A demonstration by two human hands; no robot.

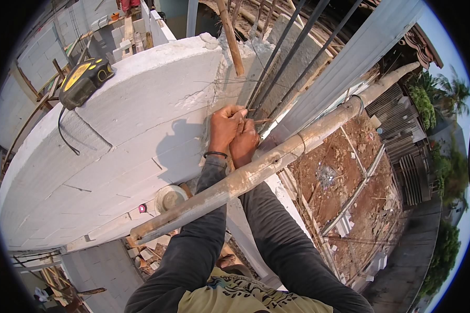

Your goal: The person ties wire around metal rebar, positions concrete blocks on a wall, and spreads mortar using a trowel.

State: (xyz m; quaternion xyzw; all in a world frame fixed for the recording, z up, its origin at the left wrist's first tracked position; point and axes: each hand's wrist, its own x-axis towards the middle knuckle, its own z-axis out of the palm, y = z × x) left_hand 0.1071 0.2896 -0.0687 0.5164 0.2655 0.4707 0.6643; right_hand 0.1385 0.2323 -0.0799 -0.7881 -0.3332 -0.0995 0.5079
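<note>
My left hand (223,129) and my right hand (244,143) are close together at the foot of several vertical dark rebars (287,57), fingers curled and pinched around a thin rusty piece, perhaps wire, too small to make out. Thin wires cross the rough concrete corner beside them. A white block wall (136,130) is to their left, with a black-and-yellow tape measure (83,79) on its top. A grey channel-like post (334,78) rises on the right. A long wooden pole (256,177) runs diagonally over both forearms.
Another person in red (128,5) stands at the top left among block walls. Below are a round bucket (167,201), a small pink object (142,208) and rubble. To the right, a dirt yard (318,172) lies far below, bordered by corrugated sheets (397,135) and trees.
</note>
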